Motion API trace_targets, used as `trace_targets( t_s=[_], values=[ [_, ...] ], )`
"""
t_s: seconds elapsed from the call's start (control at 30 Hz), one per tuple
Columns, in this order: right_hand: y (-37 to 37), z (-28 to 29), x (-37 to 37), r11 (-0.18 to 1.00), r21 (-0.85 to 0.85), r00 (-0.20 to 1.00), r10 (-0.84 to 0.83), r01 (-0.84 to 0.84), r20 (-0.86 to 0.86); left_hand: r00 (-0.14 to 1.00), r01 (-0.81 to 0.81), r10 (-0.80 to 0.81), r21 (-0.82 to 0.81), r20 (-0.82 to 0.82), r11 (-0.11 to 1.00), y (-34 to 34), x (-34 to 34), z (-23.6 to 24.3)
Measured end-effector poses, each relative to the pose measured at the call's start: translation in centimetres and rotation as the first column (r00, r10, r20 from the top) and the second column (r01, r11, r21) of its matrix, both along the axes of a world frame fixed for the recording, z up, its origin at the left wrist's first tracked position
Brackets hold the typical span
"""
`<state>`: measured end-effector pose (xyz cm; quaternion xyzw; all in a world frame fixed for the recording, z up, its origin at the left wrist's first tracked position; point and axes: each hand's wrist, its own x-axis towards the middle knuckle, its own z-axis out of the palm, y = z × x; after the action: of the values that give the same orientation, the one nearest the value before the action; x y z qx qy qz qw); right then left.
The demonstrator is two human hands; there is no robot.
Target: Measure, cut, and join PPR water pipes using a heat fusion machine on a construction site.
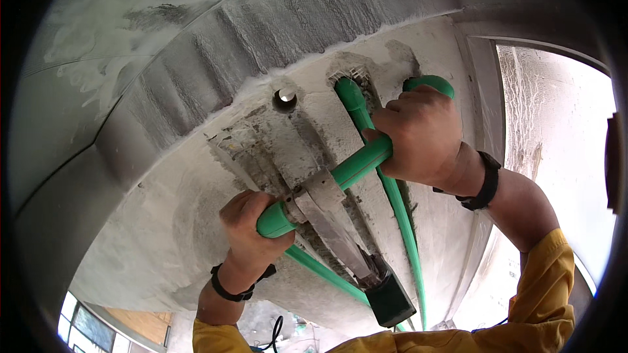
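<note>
My left hand (248, 230) wraps the green fitting (276, 221), my right hand (422, 132) the short green pipe (360, 162); uneven pushing could tilt the metal tool (332, 232).

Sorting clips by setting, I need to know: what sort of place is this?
Likely a room under construction or renovation: the bare, stained wall has rough grooves and a round hole, with a long green pipe running down it.

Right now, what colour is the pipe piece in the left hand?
The pipe piece is green; the head view shows it best.
</note>
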<state>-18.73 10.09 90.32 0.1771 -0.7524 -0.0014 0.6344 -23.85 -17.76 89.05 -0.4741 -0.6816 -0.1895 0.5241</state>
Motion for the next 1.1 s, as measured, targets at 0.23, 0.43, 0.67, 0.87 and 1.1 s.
trace_targets(
  t_s=[0.23,0.43,0.67,0.87,1.1],
  values=[
    [0.0,-0.1,-0.3,0.999,-0.040,0.999,-0.003,0.004,0.039,0.999,-0.050,0.049,0.048,0.020,0.998,0.2,0.0,0.1],
    [0.1,0.1,-0.2,0.997,-0.061,0.994,-0.030,0.036,0.103,0.998,-0.060,0.060,0.052,-0.001,0.997,0.5,-0.1,0.5],
    [0.0,-0.2,-0.4,0.999,-0.030,0.993,-0.038,0.042,0.111,0.999,-0.043,0.044,-0.056,0.023,0.997,-0.1,-0.6,0.7],
    [0.0,-0.5,-0.3,0.999,-0.027,0.992,-0.041,0.045,0.119,0.998,-0.064,0.064,-0.068,-0.008,0.996,0.0,-0.7,0.3],
    [0.0,-0.7,-0.7,0.998,-0.021,0.995,-0.051,0.053,0.083,0.998,-0.064,0.064,-0.063,0.004,0.996,0.2,-0.6,0.1]
  ],
)
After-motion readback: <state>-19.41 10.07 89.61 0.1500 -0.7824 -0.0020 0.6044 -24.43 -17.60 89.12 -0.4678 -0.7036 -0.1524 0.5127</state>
